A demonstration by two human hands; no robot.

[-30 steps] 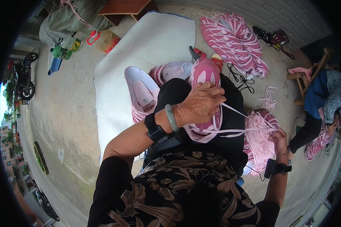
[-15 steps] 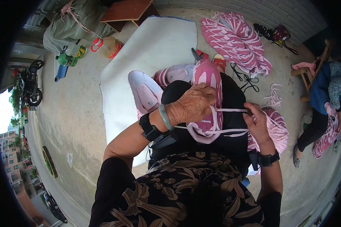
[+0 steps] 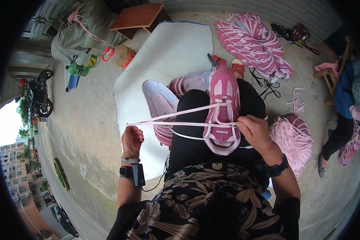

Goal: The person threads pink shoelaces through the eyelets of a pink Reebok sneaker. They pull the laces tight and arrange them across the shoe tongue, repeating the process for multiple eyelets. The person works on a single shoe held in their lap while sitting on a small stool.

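Observation:
A pink sneaker (image 3: pixel 223 90) lies across my lap, its toe pointing away from me and its heel toward me. Pale pink shoelace (image 3: pixel 170 116) stretches in two strands from the shoe out to the left. My left hand (image 3: pixel 132 141) is closed around the lace at that far end, well clear of the shoe. At the sneaker's right side, near its ankle opening, my right hand (image 3: pixel 255 131) pinches the lower strand against the shoe's edge. A white lace length (image 3: pixel 188 136) hangs slack below. Left of my knee rest two more pink sneakers, one a pale-lined shoe (image 3: pixel 160 98).
A white sheet (image 3: pixel 134 94) covers the floor beneath the shoes. To the right sits a bundle of pink laces (image 3: pixel 292 138); farther off is a heap of pink shoe uppers (image 3: pixel 252 46). Bottles (image 3: pixel 124 56) stand back left. Another person (image 3: pixel 344 100) sits at right.
My left hand has moved from the shoe out to the left, drawing lace with it. My right hand has come in from the right to the shoe's side.

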